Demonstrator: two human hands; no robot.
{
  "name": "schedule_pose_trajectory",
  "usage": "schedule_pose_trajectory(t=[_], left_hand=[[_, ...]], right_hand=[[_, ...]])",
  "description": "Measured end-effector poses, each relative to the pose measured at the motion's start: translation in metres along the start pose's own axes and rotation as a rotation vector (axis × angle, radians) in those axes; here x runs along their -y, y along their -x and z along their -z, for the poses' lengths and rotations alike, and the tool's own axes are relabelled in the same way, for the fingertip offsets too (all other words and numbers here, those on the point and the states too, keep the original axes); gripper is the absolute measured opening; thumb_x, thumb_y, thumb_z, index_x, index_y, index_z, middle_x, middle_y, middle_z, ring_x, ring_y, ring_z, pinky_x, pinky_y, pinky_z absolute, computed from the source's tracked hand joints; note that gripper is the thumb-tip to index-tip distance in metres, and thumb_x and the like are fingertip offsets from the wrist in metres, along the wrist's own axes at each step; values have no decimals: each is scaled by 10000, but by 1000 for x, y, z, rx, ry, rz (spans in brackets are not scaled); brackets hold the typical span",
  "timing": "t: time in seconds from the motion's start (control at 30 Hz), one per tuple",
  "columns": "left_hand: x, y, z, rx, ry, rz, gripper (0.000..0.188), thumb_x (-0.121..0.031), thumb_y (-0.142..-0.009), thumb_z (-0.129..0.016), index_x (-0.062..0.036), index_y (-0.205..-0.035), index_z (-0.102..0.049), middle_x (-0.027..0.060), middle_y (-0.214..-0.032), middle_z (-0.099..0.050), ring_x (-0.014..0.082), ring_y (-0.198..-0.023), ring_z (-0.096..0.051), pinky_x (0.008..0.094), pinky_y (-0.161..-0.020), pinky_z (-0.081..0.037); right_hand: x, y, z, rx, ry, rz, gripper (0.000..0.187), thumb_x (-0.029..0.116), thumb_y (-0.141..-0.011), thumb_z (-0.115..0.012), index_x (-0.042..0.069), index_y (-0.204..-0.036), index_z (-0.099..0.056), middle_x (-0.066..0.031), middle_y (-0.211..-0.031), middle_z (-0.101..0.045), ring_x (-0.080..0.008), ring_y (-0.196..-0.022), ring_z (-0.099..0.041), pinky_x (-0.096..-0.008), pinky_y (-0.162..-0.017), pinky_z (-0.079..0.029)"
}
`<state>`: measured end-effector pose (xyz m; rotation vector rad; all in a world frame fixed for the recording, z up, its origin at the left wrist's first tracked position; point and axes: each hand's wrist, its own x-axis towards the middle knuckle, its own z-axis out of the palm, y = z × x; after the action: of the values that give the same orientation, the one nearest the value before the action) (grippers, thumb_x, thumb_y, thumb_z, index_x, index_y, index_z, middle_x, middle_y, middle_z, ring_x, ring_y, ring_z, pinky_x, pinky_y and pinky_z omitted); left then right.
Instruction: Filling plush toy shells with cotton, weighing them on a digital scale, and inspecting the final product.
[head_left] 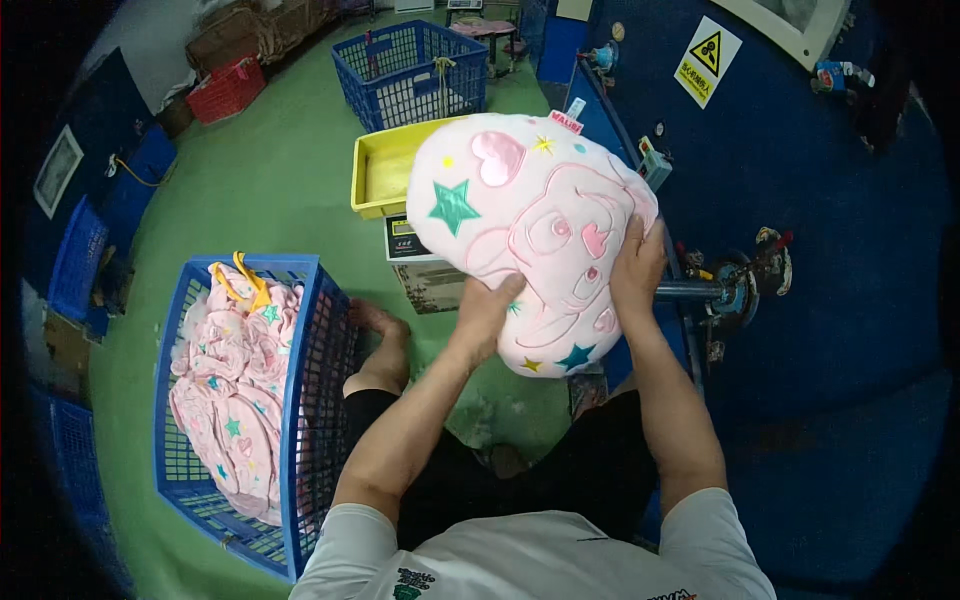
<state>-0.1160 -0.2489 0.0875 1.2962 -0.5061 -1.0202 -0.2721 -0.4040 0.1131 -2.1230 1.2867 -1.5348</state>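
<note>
A plump pink cushion [470, 255], embroidered with a cartoon animal face, stars and hearts, is held up in front of me. My left hand [488, 312] grips its lower left edge, thumb on the front. On its right edge sits my right hand [638, 265], closed around the fabric. The fingers behind the cushion are hidden on both sides. A small tag [568, 120] sticks out at the cushion's top. Below and behind it stands a weighing scale [405, 240] on a box, bearing a yellow tray [368, 185].
At my left a blue basket [305, 400] holds a heap of limp pink covers [235, 400]. Farther off stand another blue crate [400, 80] and a red basket [228, 90]. The blue machine [800, 400] at right has a pipe nozzle [690, 290] jutting toward my right arm.
</note>
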Motion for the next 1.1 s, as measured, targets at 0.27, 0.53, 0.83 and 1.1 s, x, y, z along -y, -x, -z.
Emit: schedule_pose_trajectory(t=[0.27,0.53,0.83,1.1], left_hand=[[-22,-10,71,-84,345,-140,515,-150,-918,-642,65,-1360,-492,218,-1227,-627,276,-1046,-646,336,-842,-567],[-27,13,193,76,30,-254,818,-203,-749,-793,19,-1444,-425,185,-1365,-551,279,-1214,-547,395,-1073,-430],[-43,-15,111,417,-727,-358,1100,-203,-547,-960,-22,-1480,-408,194,-1442,-502,327,-1302,-498,423,-1139,-370],[31,-5,85,252,-547,-424,1006,-217,-612,-940,-10,-1458,-436,190,-1403,-524,320,-1275,-517,414,-1107,-400]], right_hand=[[26,16,-13,202,-134,17,264,267,-1039,-528,15,-961,-522,-192,-743,-588,-368,-606,-565,-475,-584,-440],[23,21,-7,499,-95,344,276,319,-990,-611,50,-979,-552,-133,-776,-555,-316,-623,-561,-412,-571,-456],[32,14,-4,620,76,789,399,427,-900,-704,116,-1132,-615,-54,-801,-503,-247,-609,-540,-370,-581,-471],[49,15,5,797,388,579,641,606,-803,-723,47,-1106,-646,-111,-864,-670,-264,-715,-658,-386,-664,-522]])
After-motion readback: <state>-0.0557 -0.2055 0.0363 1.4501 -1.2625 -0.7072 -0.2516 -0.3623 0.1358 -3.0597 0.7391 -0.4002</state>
